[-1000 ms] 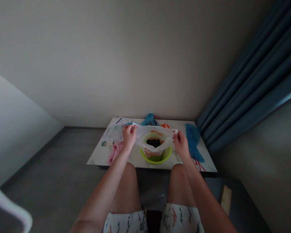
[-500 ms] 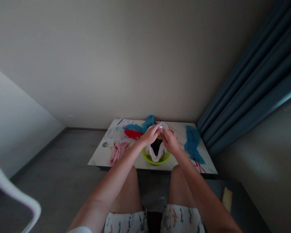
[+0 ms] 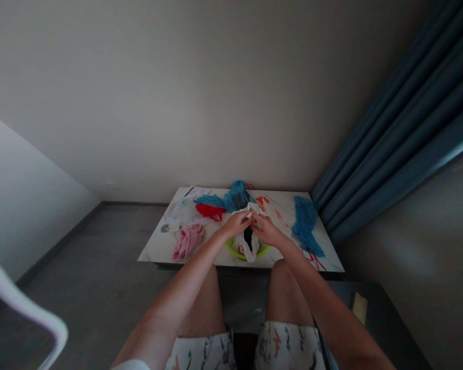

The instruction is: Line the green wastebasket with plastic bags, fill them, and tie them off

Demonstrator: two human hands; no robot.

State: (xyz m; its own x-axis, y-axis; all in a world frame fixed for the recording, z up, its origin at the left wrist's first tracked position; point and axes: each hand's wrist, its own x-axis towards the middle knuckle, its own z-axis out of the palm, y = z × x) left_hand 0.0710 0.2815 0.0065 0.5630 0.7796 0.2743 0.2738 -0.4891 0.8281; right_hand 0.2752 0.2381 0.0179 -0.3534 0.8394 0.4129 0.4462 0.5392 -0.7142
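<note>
A white plastic bag [image 3: 249,251] lines a lime-green basin [image 3: 237,254] near the front edge of the low table. Something black [image 3: 248,235] shows inside the bag, too dark to name. My left hand [image 3: 238,224] and my right hand [image 3: 266,229] meet over the basin, fingers closed on the bag's upper edge. The fingertips almost touch, with a bit of white plastic between them. Part of the basin's back rim is hidden beneath the hands.
On the marble-patterned table [image 3: 154,249] lie a pink cloth [image 3: 188,241], a red cloth [image 3: 210,211], blue plastic bags [image 3: 237,195], another blue bag [image 3: 307,226] with red ties, and a white bag with orange print [image 3: 268,205]. A blue curtain [image 3: 389,133] hangs at the right.
Both hands have come down and slightly nearer to me, drawing the bag's edge over the basin. The bag's opening looks narrower, and the orange-printed bag behind now shows.
</note>
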